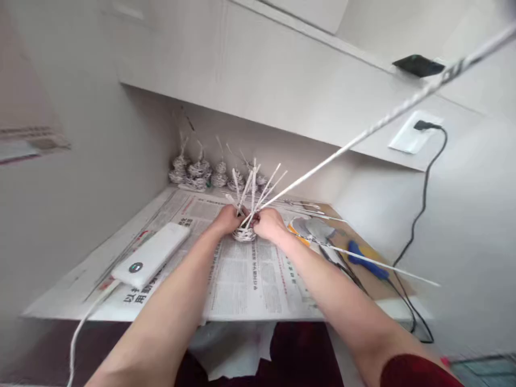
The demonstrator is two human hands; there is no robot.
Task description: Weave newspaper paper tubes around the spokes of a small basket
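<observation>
A small basket (244, 234) of woven, rolled newspaper strands sits on the newspaper in the middle of the table. Several paper stakes (253, 185) stick up from its rim, fanning outward. My left hand (228, 220) grips the basket's left side, fingers closed. On the right side, my right hand (269, 223) is closed at the rim, where a long paper strand (346, 146) leaves the weave and runs up to the upper right. My fingertips are partly hidden among the stakes.
Several woven gourd-shaped pieces (199, 173) line the back wall. A white power bank (151, 257) with a cable lies left. At right are a blue corded tool (366, 259), scissors-like dark tools and loose paper strands (387, 263). A low cabinet (258, 70) overhangs the back.
</observation>
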